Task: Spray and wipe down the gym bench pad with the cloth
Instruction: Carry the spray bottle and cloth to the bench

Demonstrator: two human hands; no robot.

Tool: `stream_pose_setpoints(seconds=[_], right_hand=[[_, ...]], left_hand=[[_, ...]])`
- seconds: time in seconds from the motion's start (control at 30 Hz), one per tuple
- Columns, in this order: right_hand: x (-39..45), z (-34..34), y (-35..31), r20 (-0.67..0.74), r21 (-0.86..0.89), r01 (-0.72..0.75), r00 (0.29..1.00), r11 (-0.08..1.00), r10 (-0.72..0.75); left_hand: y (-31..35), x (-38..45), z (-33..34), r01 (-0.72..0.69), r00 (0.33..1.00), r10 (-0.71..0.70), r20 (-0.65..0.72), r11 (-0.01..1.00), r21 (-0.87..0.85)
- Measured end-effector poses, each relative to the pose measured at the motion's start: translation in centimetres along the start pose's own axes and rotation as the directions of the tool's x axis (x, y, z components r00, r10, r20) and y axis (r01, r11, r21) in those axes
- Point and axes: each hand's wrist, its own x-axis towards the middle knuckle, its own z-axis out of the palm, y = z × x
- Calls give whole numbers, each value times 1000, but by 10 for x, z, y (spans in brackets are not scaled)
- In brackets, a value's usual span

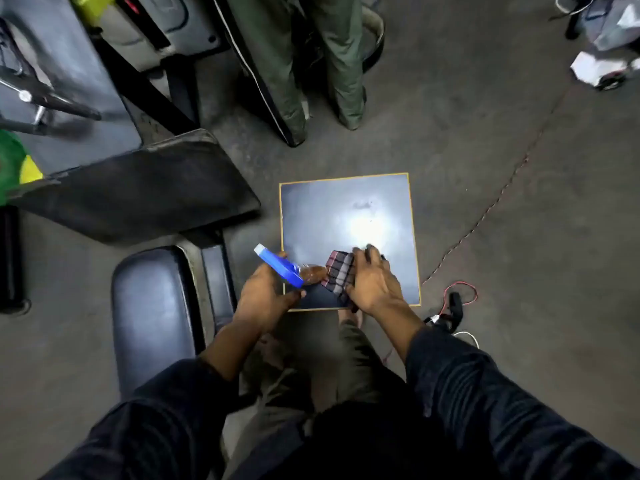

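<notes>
Left hand [263, 296] grips blue-headed spray bottle [289, 271]; right hand [372, 280] presses striped cloth [339, 275] flat at near edge of square table [346, 209].

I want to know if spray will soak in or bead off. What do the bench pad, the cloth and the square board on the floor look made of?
Bench pad: likely vinyl or leatherette, smooth and slightly glossy with soft highlights.
Cloth: woven fabric, matte, checked in dark and pale stripes, folded limply.
Square board: hard, smooth sheet with a pale edge trim; strong glare suggests laminate or metal, unclear which.
</notes>
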Motion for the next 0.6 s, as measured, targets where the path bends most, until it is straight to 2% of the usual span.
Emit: stream_pose_setpoints(seconds=[0.07, 0.13, 0.17, 0.23, 0.3, 0.37, 0.43, 0.5, 0.6], right_hand=[[11, -4, -1, 54, -8, -12, 998, 1000, 13], [23, -7, -3, 115, -55, -39, 992, 998, 45], [30, -6, -5, 128, -73, -43, 990, 996, 52], [35, -2, -7, 146, -122, -37, 988, 992, 55], [38, 1, -11, 148, -197, -24, 988, 980, 54], [38, 6, -10, 141, -256, -17, 989, 967, 54], [34, 14, -12, 144, -289, -21, 987, 957, 65], [27, 22, -18, 166, -308, -34, 982, 951, 88], [11, 41, -35, 205, -338, -3, 976, 941, 77]], left_hand=[[5, 6, 3, -38, 999, 39, 6, 997, -70], [7, 10, 9, -63, 994, 66, 81, 997, -42], [6, 13, 15, -59, 995, 61, 76, 998, -35], [8, 18, 24, 24, 1000, -24, 6, 992, -126], [5, 19, 27, 87, 994, -95, -50, 986, -141], [0, 13, 25, 59, 995, -70, -74, 988, -144], [-12, -5, 19, 4, 993, -31, -116, 975, -220], [-26, -31, 9, -6, 986, -53, -156, 933, -360], [-59, -74, 2, -6, 968, -111, -226, 886, -463]])
